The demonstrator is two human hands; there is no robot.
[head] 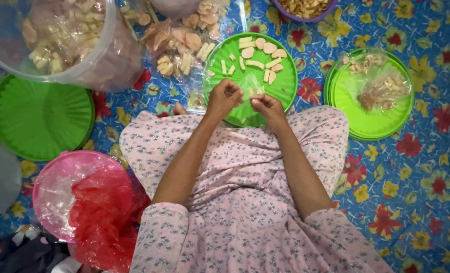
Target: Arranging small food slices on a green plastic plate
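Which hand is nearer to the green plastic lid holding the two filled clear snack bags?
The right hand. It sits just left of that green plastic lid in the picture, over the middle green plate. The left hand is farther away, beyond the right hand.

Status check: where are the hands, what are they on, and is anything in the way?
Left hand and right hand pinch a small clear bag over the green plate. Cracker pieces lie on the plate's far half. Nothing between hands.
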